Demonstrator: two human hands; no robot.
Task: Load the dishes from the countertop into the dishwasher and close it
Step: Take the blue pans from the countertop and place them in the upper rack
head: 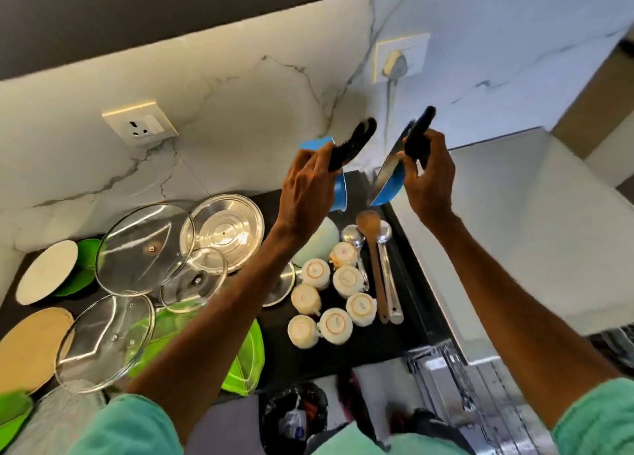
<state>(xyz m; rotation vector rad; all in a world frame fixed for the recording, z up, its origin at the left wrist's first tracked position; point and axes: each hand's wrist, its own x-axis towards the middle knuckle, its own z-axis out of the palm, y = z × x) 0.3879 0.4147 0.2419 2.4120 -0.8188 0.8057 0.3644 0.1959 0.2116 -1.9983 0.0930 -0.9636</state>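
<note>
Knife (389,168) is pointing its shiny blade down, high above the white cups (334,324). My right hand (429,180) is squeezing it tight. My left hand (307,183) is squeezing a black-handled tool (356,140), also above the cups.

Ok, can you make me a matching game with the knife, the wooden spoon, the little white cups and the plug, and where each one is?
Things:
1. knife
2. wooden spoon
3. white cups
4. plug

Places:
A. upside down on the countertop
B. in the wall socket
C. held in the right hand
D. lying beside the steel ladle

Pairs: 1-C, 2-D, 3-A, 4-B.
</note>
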